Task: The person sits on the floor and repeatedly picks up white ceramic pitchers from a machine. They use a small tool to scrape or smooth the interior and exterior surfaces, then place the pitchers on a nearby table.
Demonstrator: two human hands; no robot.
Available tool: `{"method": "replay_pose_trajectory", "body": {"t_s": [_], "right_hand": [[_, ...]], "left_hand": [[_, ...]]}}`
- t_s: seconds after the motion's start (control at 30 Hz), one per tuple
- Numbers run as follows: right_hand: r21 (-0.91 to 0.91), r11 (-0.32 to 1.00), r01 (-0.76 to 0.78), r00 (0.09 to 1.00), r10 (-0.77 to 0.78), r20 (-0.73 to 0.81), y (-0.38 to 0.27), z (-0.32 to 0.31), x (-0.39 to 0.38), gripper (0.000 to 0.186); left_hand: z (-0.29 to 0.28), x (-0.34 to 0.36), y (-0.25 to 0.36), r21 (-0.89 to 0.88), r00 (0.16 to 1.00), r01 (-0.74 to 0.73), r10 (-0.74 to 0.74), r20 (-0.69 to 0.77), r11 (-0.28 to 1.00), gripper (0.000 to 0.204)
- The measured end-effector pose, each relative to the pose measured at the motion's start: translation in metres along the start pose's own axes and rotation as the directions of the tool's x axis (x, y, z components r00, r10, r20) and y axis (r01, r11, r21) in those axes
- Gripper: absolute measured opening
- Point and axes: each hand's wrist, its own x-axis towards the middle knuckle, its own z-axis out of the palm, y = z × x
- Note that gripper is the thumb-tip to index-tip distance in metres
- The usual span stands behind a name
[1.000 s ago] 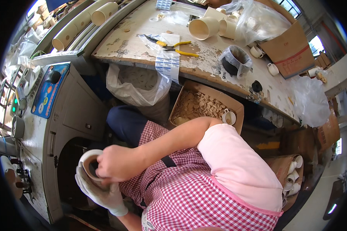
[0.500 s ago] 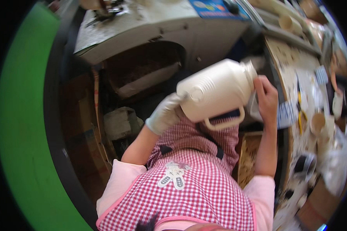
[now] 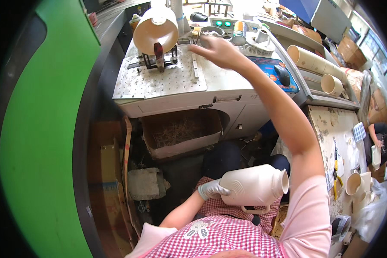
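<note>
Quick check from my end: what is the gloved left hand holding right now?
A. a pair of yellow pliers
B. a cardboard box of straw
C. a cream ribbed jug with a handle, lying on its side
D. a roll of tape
C: the gloved left hand cups the base of the cream ribbed jug, which lies sideways over the lap, while the bare right hand reaches up over the machine top.

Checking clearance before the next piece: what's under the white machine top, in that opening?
An open cardboard box holding straw-like packing sits in the opening of the white machine. Behind the box it is dark; nothing can be made out there.
</note>
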Motion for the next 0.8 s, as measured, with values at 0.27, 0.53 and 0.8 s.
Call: {"method": "replay_pose_trajectory", "body": {"t_s": [0.27,0.53,0.8], "right_hand": [[-0.254,0.959,0.121,0.971,-0.168,-0.170,0.005,0.062,0.144,0.019],[0.719,0.688,-0.101,0.827,0.460,-0.324,0.161,-0.099,-0.095,0.041],[0.033,0.394,-0.918,0.315,0.780,-0.541,0.376,-0.251,-0.267,0.039]], "left_hand": [[0.008,-0.012,0.011,0.078,0.990,0.057,-0.046,-0.134,0.995,0.091],[0.002,-0.010,0.012,0.036,0.984,0.085,-0.078,-0.161,0.996,0.094],[0.000,-0.002,0.011,-0.090,0.960,0.150,-0.167,-0.223,0.985,0.091]]}}
